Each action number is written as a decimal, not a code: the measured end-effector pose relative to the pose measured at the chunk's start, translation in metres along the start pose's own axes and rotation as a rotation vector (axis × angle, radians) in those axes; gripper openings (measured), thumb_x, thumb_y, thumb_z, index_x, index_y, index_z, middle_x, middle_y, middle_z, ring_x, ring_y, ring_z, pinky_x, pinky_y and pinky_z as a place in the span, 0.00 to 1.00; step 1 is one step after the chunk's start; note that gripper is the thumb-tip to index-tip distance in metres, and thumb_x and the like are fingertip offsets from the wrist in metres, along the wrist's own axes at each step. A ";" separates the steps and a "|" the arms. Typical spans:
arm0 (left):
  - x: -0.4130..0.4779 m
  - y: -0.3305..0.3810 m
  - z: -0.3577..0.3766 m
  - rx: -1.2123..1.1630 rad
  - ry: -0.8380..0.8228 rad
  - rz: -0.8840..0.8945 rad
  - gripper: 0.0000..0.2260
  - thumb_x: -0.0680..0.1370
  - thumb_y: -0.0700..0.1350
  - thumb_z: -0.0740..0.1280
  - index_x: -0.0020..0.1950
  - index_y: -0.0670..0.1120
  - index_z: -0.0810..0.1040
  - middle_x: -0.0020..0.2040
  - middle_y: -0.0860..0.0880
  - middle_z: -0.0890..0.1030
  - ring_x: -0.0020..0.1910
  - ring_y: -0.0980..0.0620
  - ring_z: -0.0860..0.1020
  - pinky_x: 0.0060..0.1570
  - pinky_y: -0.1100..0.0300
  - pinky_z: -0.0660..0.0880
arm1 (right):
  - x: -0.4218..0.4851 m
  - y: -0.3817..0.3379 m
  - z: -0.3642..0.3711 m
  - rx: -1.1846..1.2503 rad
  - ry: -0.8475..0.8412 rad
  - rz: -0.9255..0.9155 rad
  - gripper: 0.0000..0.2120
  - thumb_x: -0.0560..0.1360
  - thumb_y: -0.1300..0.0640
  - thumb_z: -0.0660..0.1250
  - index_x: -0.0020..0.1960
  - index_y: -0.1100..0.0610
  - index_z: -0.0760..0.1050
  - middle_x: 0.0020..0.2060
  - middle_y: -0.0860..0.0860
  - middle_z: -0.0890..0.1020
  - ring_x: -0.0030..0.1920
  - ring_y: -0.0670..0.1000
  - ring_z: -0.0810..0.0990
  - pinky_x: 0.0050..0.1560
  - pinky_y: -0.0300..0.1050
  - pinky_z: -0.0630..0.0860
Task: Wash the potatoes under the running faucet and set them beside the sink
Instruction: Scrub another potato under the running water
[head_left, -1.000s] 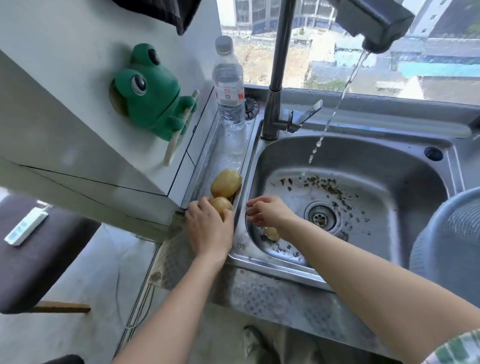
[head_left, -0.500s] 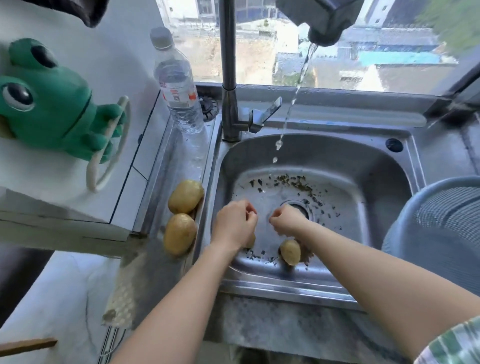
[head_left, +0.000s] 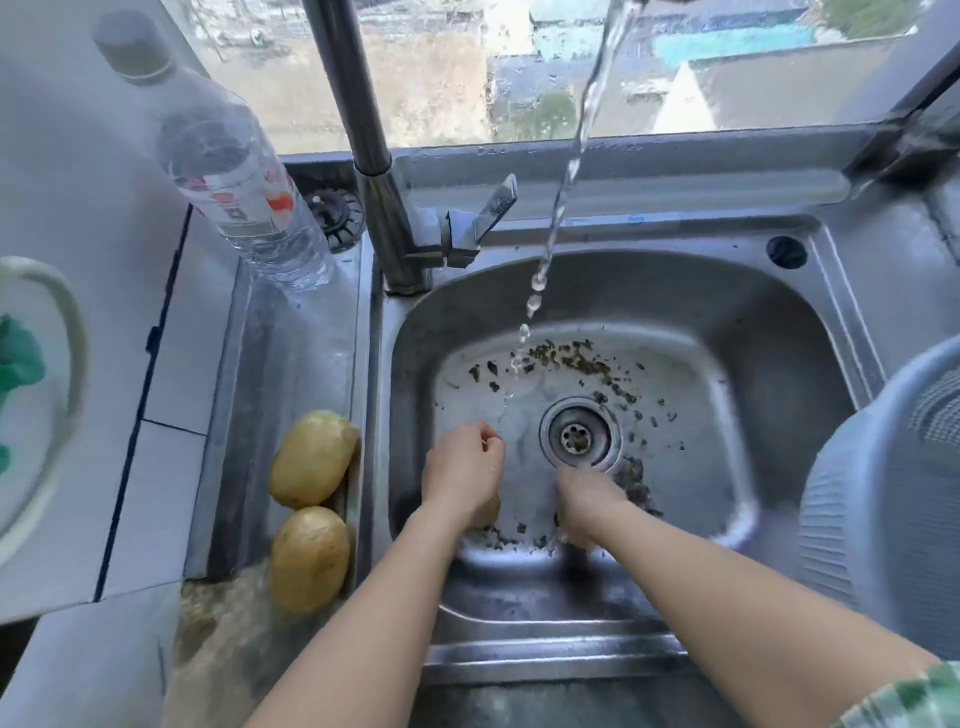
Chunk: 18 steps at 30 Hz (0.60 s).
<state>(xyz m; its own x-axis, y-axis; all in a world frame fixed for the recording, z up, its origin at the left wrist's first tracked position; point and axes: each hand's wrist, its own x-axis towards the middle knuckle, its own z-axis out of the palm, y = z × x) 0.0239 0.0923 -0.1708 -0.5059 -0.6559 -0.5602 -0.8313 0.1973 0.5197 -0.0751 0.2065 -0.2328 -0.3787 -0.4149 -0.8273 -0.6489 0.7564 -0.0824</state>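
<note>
Two washed yellow potatoes lie on the steel ledge left of the sink, one (head_left: 311, 460) behind the other (head_left: 310, 558). Both of my hands are down in the sink basin (head_left: 753, 332). My left hand (head_left: 462, 478) is curled over a third potato (head_left: 490, 513), of which only an edge shows under the palm. My right hand (head_left: 584, 499) is blurred and closes down over a small potato near the front wall, hiding it. The faucet (head_left: 379, 182) runs, and its thin stream (head_left: 566, 176) falls behind my hands without touching them.
Dark scraps litter the basin floor around the drain (head_left: 579, 434). A plastic water bottle (head_left: 244, 182) stands at the back of the left ledge. A pale blue mesh basket (head_left: 883, 478) overlaps the sink's right rim. A white cabinet top is on the left.
My left hand let go of a potato on the ledge and moved into the basin. My right hand dropped onto the small potato lying near the front. The camera moved closer.
</note>
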 end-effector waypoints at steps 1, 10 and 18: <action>0.003 0.000 0.000 0.003 -0.015 -0.002 0.12 0.80 0.45 0.57 0.55 0.47 0.80 0.52 0.48 0.82 0.52 0.47 0.77 0.50 0.56 0.73 | 0.001 -0.001 -0.001 0.037 0.021 0.002 0.22 0.74 0.57 0.66 0.65 0.61 0.67 0.65 0.61 0.70 0.63 0.62 0.75 0.58 0.51 0.74; 0.020 0.016 -0.011 -0.188 -0.120 -0.036 0.16 0.81 0.51 0.54 0.61 0.45 0.74 0.56 0.43 0.80 0.56 0.41 0.79 0.59 0.48 0.74 | -0.004 -0.032 -0.067 1.005 0.107 -0.032 0.26 0.68 0.40 0.68 0.59 0.56 0.71 0.48 0.54 0.78 0.44 0.53 0.79 0.40 0.44 0.71; 0.013 0.033 -0.010 -0.590 -0.140 0.083 0.16 0.79 0.53 0.63 0.64 0.47 0.70 0.54 0.49 0.79 0.54 0.48 0.79 0.58 0.48 0.76 | -0.023 -0.048 -0.084 1.389 0.077 0.073 0.20 0.80 0.48 0.48 0.42 0.59 0.72 0.15 0.49 0.72 0.20 0.48 0.66 0.21 0.35 0.60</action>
<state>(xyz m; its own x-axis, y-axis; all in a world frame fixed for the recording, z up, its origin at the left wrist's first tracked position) -0.0080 0.0830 -0.1539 -0.6219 -0.5459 -0.5615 -0.5408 -0.2193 0.8121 -0.0910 0.1375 -0.1630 -0.4469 -0.3452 -0.8253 0.5351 0.6362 -0.5559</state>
